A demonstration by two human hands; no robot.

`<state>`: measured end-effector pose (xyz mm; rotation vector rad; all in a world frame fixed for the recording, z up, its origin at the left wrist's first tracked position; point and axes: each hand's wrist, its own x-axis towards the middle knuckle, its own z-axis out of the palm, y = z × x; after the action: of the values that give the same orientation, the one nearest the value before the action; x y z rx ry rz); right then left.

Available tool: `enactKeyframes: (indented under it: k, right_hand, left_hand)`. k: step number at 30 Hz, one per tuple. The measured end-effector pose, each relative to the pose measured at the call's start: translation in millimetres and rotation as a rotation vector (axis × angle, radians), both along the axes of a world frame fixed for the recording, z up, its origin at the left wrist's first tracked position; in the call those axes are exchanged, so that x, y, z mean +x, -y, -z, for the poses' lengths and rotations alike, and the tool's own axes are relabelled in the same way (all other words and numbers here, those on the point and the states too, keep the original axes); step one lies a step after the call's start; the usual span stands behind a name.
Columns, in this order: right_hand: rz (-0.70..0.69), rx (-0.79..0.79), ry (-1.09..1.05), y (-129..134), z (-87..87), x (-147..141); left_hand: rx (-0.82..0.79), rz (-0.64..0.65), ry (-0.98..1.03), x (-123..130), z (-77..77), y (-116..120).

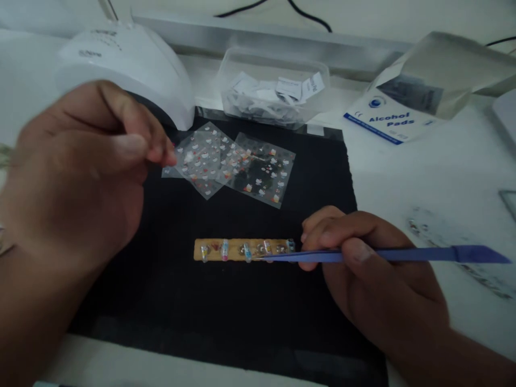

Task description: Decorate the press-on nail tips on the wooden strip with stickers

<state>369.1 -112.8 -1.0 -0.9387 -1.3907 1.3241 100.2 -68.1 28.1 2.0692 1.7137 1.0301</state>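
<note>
My right hand [374, 263] holds purple tweezers [415, 253] nearly level, their thin points to the left. Those points reach the front edge of a narrow wooden strip [234, 244], though I cannot tell whether they touch it. Several small decorated nail tips [224, 250] sit across the strip, some with coloured patterns. My left hand [88, 161] is raised at the left, its thumb and fingers pinched together. Whatever may be between those fingertips is hidden or too small to name. Beyond its fingertips lie overlapping clear sticker sheets [262, 169] printed with small cartoon figures.
A black mat [169, 301] covers the middle of the white table. At its back stand a white nail lamp [133, 59] and a clear plastic tub [274, 97] of small packets. An open alcohol pads box [387, 115] is at the back right.
</note>
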Motion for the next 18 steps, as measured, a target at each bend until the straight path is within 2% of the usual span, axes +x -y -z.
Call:
enactKeyframes:
  k: [1,3,5,7,10,14,18]
  right_hand:
    - [-0.003,-0.001,-0.001,0.4,0.0,0.3]
    - [-0.015,0.009,-0.004,0.9,-0.1,0.7]
    - [-0.020,0.014,0.002,1.0,0.0,0.9]
    - [-0.012,0.014,0.008,0.6,0.1,0.8]
    - [-0.011,0.027,0.006,-0.1,-0.2,0.2]
    - [-0.014,0.029,0.010,-0.9,-1.2,-0.2]
    - [-0.006,0.040,0.021,-0.9,-0.9,-0.1]
  left_hand:
    - [0.084,0.086,0.349,6.1,-3.1,3.4]
    - [0.033,0.130,0.706,15.7,-7.7,9.2]
    - [-0.032,0.117,0.778,20.0,-9.9,13.6]
    - [-0.061,0.095,0.709,19.9,-9.6,17.2]
    - [-0.105,0.122,0.491,17.0,-6.5,21.0]
    - [-0.104,0.343,0.212,18.9,-3.0,22.5]
    - [-0.127,0.563,0.076,24.5,-1.5,23.4]
